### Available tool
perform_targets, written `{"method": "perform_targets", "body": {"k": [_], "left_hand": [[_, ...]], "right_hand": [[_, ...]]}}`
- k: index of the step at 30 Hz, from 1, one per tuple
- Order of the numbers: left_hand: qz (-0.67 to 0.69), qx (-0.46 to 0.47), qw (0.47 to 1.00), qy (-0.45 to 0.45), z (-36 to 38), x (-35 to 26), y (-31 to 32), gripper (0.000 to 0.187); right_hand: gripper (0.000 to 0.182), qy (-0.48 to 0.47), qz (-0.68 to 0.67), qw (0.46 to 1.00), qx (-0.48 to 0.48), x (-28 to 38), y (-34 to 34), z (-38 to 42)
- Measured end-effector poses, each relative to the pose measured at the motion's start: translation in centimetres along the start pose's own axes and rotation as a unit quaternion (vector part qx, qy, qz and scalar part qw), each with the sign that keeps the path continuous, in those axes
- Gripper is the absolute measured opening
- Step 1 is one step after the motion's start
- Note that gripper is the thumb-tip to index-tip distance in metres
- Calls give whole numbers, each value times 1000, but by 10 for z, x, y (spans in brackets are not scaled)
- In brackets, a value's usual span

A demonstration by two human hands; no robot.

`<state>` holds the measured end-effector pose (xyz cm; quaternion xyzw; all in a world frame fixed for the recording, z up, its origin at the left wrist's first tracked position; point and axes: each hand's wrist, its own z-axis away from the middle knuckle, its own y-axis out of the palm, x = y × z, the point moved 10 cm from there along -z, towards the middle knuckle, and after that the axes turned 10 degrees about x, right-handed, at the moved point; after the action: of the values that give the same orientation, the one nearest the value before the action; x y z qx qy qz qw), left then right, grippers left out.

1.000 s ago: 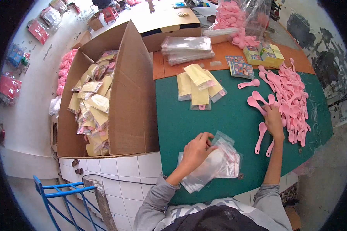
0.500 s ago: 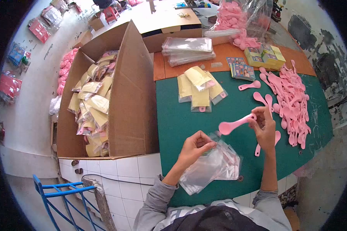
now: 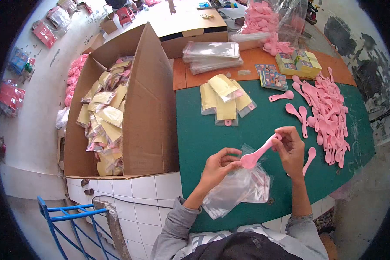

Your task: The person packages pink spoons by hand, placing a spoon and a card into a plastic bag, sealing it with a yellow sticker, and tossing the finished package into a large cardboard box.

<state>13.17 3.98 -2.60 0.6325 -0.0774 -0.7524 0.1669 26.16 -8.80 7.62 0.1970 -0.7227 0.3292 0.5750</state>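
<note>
Between my two hands is a pink spoon [image 3: 261, 153], its bowl low and to the left. My right hand [image 3: 290, 149] pinches the end of its handle. At the bowl, my left hand [image 3: 222, 167] has thumb and fingers pressed together on the edge of a clear plastic bag [image 3: 247, 149], which lies behind the spoon. Below my hands a stack of clear bags [image 3: 232, 195] rests on the green table [image 3: 195, 143]. Packed bags with yellow cards [image 3: 225, 97] lie further back, and a heap of pink spoons [image 3: 329, 115] is on the right.
A large cardboard box [image 3: 149, 108] of packed bags stands left of the table. At the back are stacked clear bags [image 3: 212, 54], printed cards [image 3: 273, 80] and card stacks [image 3: 299, 65]. A blue metal frame [image 3: 69, 210] stands at the lower left.
My right hand has brought the spoon down and left, so its bowl is now at my left fingers and over the bag edge. The bag's top edge stands up more.
</note>
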Motion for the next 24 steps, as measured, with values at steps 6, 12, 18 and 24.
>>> {"method": "perform_targets", "body": {"k": [6, 12, 18, 24], "left_hand": [[33, 36, 998, 27, -3, -4, 18, 24], [104, 4, 992, 76, -2, -27, 11, 14], [66, 100, 961, 249, 28, -85, 30, 7], [-48, 141, 919, 366, 70, -122, 47, 11]], "right_hand": [[19, -14, 20, 999, 37, 4, 17, 2], [16, -194, 146, 950, 195, 50, 56, -5], [37, -121, 239, 963, -25, -25, -48, -143], [37, 68, 548, 820, -150, -122, -110, -194]]}}
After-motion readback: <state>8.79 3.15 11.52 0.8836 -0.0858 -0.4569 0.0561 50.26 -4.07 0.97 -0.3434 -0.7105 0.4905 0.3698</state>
